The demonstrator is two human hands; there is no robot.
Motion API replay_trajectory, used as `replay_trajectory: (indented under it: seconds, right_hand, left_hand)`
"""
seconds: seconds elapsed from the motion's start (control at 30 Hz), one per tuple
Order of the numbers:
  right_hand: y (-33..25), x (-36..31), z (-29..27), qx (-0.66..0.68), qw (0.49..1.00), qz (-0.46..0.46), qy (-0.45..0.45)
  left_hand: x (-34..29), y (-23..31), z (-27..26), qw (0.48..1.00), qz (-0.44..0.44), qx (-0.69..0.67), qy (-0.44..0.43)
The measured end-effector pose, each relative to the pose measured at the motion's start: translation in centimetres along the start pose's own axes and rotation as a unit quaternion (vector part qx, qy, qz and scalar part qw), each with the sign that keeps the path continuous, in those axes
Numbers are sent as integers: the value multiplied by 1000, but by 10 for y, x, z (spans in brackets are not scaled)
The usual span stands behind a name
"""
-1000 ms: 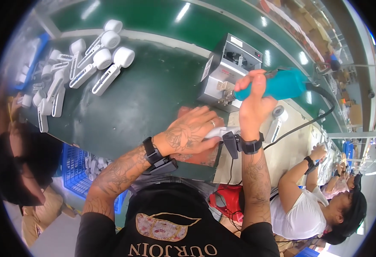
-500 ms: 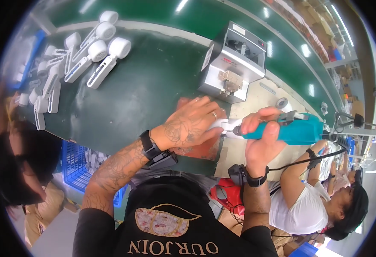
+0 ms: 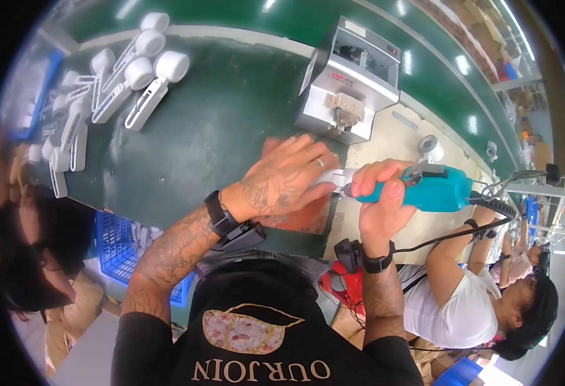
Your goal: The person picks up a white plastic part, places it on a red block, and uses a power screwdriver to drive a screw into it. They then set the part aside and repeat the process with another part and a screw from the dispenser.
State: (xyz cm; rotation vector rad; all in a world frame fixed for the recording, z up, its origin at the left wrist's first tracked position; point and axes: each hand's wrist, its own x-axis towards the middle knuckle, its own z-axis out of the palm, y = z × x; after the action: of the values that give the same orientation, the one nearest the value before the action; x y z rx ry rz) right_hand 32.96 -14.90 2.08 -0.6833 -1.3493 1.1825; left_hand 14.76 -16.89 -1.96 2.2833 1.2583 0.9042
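My right hand [image 3: 385, 193] is wrapped round a teal electric screwdriver [image 3: 440, 190], held sideways with its tip pointing left. That tip meets a white plastic part [image 3: 338, 179], which my left hand [image 3: 292, 177] grips and presses down over a reddish-brown mat [image 3: 300, 217]. Most of the white part is hidden under my left fingers. Whether a screw sits at the tip is too small to tell. At the far left of the bench lie several white round-headed handled units [image 3: 148, 96], loosely grouped.
A grey screw-feeder machine [image 3: 352, 80] stands beyond my hands. A white roll [image 3: 430, 148] lies right of it. A black coiled cord [image 3: 493, 204] trails from the screwdriver. One co-worker in a white shirt [image 3: 453, 299] sits at right. A blue crate [image 3: 116, 248] stands below the bench's left edge.
My right hand and the screwdriver have shifted slightly left and up, against the white part. My left hand still holds that part in nearly the same place.
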Motion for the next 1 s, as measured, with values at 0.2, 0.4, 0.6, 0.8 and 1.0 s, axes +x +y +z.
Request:
replay_trajectory:
  seconds: [0.2, 0.4, 0.6, 0.8, 1.0]
  right_hand:
    - [7, -5, 1, 16, 1000, 1, 21]
    - [-4, -20, 0, 18, 991, 75, 112]
    - [-51, -47, -24, 53, 993, -63, 88]
    - [-18, -56, -38, -98, 990, -49, 93]
    - [-17, -65, -27, -19, 992, 71, 101]
  left_hand:
    - [0, 0, -3, 1000, 9, 7, 27]
    - [-21, -2, -2, 994, 102, 6, 37]
    - [-78, 5, -22, 987, 58, 35, 148]
    - [-103, -55, -97, 918, -187, 208, 280]
    - [-67, -61, -114, 877, -240, 336, 244]
